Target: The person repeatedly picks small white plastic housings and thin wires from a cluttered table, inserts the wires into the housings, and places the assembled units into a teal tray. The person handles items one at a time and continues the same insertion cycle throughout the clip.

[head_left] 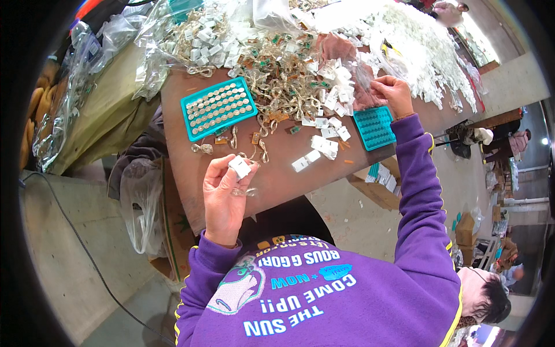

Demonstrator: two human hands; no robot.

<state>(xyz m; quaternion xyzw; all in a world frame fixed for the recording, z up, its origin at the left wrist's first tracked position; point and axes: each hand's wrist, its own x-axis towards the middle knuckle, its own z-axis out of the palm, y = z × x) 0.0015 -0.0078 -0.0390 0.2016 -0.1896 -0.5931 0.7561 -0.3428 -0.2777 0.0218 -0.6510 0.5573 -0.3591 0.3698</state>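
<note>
My left hand (224, 194) is raised over the table's near edge, its fingers closed around a small white plastic case (239, 167). A thin pale cord (245, 192) hangs beside these fingers. My right hand (394, 97) is stretched out to the right, thumb and fingertips pinched together above a teal tray (374, 128) with rows of small hollows. What the pinch holds, if anything, I cannot make out. Left of centre lies another teal tray (185, 120), filled with rows of round silvery button cells (221, 109).
Coiled cords with small circuit boards (283, 87) are heaped mid-table. White cases (329, 127) lie loose nearby, and a large white pile (404, 46) spreads at the far right. Below the table stands a cardboard box (378, 191). Another person (485, 295) is at the lower right.
</note>
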